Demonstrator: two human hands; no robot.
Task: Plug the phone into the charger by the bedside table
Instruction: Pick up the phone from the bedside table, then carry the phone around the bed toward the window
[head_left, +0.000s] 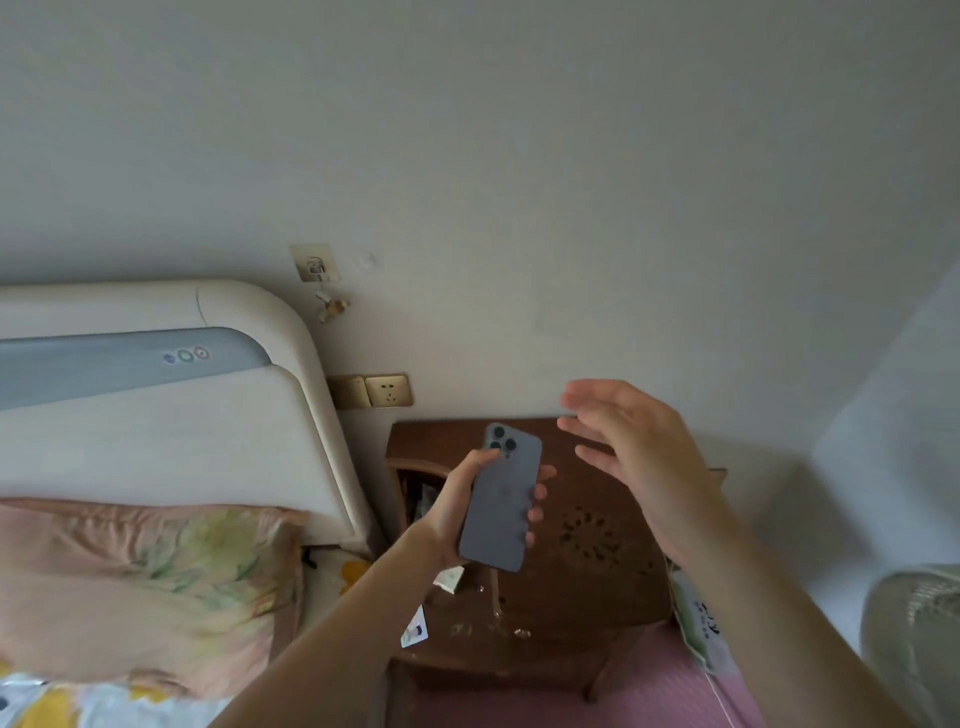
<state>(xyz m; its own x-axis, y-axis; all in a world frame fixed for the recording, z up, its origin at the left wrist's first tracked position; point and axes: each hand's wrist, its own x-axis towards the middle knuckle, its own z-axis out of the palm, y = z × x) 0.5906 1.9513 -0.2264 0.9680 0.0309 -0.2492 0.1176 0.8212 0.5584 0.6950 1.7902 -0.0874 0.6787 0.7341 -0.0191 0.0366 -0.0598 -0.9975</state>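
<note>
The left hand (462, 512) is gripping the phone (501, 498) above the table (597, 519), its long axis pointing away toward the wall socket (387, 391), camera end farthest. The right hand (631, 457) is hovering spread and empty just right of the phone. No charger cable is showing.

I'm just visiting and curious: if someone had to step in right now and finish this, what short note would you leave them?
Left hand: grips the phone, back side facing the camera, lenses pointing away, above the bedside table.
Right hand: open, fingers spread, holding nothing, hovering over the table's far right part.
Wall socket: on the wall just left of the table, beside the headboard; nothing plugged into it.
Done: phone picked up and brought to the table.
Left: no charger or cable can be seen here, so find it first, then plug it into the phone.
</note>
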